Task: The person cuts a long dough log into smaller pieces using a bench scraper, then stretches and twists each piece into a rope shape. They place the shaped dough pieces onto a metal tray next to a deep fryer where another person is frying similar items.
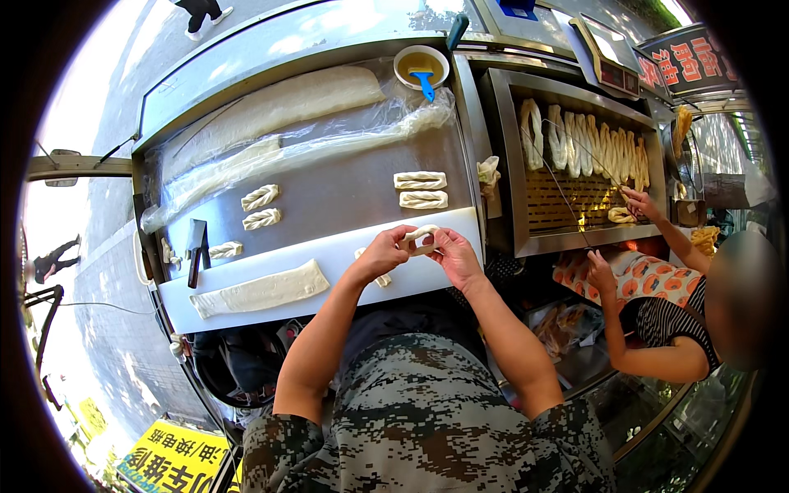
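Note:
Both my left hand [386,251] and my right hand [455,254] pinch a looped strip of raw dough [421,232] by its two ends, above a white cutting board [351,237]. Partly hidden below my left hand, another small dough piece [382,279] lies on the board. To the left rests a long flat dough strip [262,288]. Beyond the board, on the steel worktop [336,185], two folded, slit dough pieces [421,190] lie side by side. Farther left are two twisted dough pieces [261,207], with one more twist [225,249] near a cleaver [196,252].
Plastic film [308,145] partly covers large dough slabs [290,101] at the back. A bowl of oil [422,65] holds a blue brush [425,86]. On my right, a co-worker [662,326] works long sticks over a deep fryer [558,206] where several dough sticks [582,142] stand lined up.

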